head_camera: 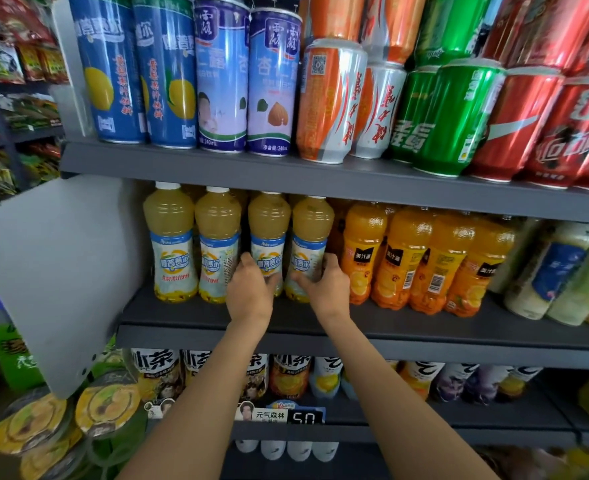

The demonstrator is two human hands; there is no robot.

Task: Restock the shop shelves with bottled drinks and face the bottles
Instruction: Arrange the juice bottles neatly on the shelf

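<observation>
Head view, looking at shop shelves; at frame centre, four pale yellow juice bottles stand in a row on the middle shelf [320, 320]; the third bottle [268, 233] is grasped low on its label by the left hand [251, 289], fingers curled round it; the fourth bottle [312, 233] is grasped the same way by the right hand [327, 289]; both bottles stand upright, labels facing forward, just beside orange bottles [424, 258] to the right; cans [272, 84] fill the shelf above at the top of the frame. Judged as risks: the fourth bottle could be knocked against the nearest orange bottle if turned carelessly; the caps sit close under the upper shelf, so lifting could jam them.
</observation>
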